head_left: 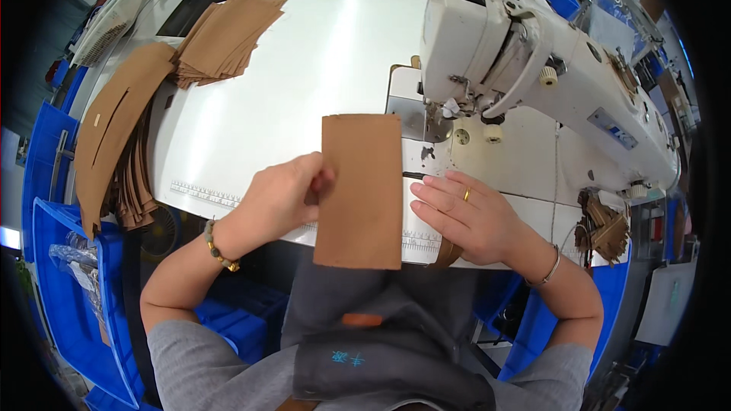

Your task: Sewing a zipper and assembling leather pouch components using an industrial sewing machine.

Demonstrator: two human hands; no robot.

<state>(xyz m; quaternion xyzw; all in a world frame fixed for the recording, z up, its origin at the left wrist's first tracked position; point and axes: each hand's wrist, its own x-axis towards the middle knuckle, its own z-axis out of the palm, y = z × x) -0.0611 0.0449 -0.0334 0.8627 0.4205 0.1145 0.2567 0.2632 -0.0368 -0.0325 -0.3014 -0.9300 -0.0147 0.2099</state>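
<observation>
A flat brown rectangular panel (pixel 359 190), leather-like, is held upright over the front edge of the white table. My left hand (pixel 278 194) pinches its left edge, with the thumb partly hidden behind it. Just past the panel's right edge, my right hand (pixel 472 217) rests palm down with its fingers stretched out on the tabletop. A narrow brown piece (pixel 446 253) shows beneath that hand, mostly covered by it. Beyond the panel, to the right, stands a white sewing machine (pixel 525 46); its needle area lies close to the panel's top right corner.
At the far left lies a stack of brown panels (pixel 228 34). Curved brown pieces (pixel 122 122) hang over the table's left edge. Blue bins (pixel 80 289) stand left below. A bundle of brown scraps (pixel 605 228) hangs at the right. A ruler strip (pixel 205 192) runs along the front edge.
</observation>
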